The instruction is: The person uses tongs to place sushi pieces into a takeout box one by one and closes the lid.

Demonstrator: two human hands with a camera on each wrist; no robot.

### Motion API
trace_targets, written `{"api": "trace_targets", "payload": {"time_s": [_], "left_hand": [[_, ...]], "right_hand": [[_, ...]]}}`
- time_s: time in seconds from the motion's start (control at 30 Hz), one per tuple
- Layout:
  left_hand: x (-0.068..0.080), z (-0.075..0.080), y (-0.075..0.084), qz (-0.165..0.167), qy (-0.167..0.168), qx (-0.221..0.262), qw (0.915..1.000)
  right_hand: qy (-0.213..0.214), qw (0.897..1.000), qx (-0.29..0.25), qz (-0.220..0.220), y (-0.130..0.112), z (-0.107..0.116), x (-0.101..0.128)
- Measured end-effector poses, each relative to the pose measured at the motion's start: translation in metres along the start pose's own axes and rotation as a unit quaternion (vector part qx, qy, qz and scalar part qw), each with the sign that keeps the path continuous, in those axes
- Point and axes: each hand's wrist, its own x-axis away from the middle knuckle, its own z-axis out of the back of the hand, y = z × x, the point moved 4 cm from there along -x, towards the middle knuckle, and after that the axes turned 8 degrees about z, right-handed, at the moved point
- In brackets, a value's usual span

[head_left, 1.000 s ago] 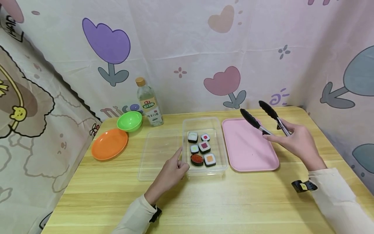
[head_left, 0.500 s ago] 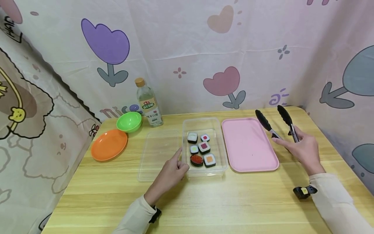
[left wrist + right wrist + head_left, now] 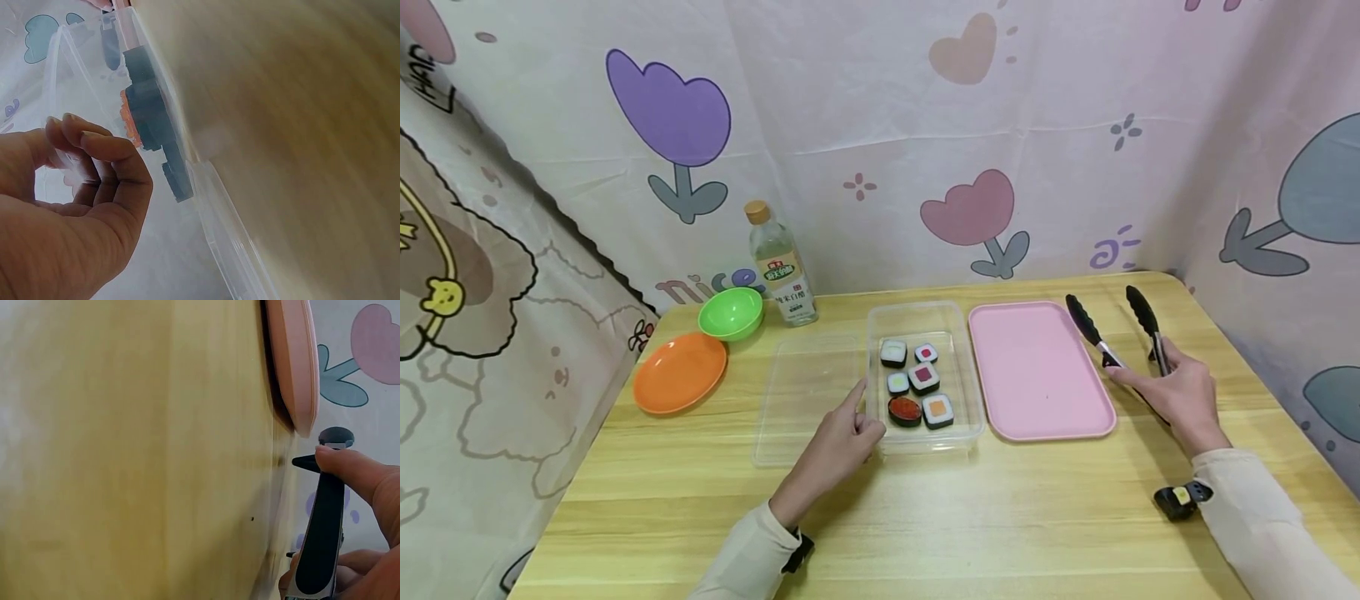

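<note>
Clear plastic box [image 3: 925, 312], lidless, mid-table: holds six toy sushi pieces [image 3: 917, 383] in two rows, among them a red-topped one at the near left and an orange-centred one at the near right.

Clear lid [image 3: 805, 392]: lies flat on the table, touching the box's left wall.

Pink tray [image 3: 1037, 375]: just right of the box, lying flat, nothing on it.

Orange plate [image 3: 679, 372] and green bowl [image 3: 732, 311]: far left, side by side, the bowl behind the plate; both hold nothing.

Bottle [image 3: 781, 267]: upright behind the bowl, tan cap, yellow label, clear liquid inside.

Left hand [image 3: 838, 437]: rests at the box's near-left corner, fingers loosely curled, forefinger stretched along the box's left wall; it grips nothing. The left wrist view shows the fingertips [image 3: 81, 134] beside the clear wall, the dark sushi just behind it.

Right hand [image 3: 1176, 392]: right of the tray, above the table, fingers and thumb curled round the handles of black-tipped tongs [image 3: 1112, 329]. The tong arms stand spread apart, tips pointing away toward the backdrop, one tip over the tray's right rim. Nothing lies between the tongs and the box but the tray.

Wooden table [image 3: 925, 517]; flower-print cloth backdrop [image 3: 880, 125] behind and at both sides.
</note>
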Motion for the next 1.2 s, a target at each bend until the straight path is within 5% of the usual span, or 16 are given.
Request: {"api": "trace_targets", "payload": {"time_s": [1.2], "left_hand": [[0.0031,0.0064,-0.0008,0.005,-0.002,-0.014,0.9999]], "right_hand": [[-0.048,0.998,0.03,-0.009,-0.0004,0.0008,0.0042]]}}
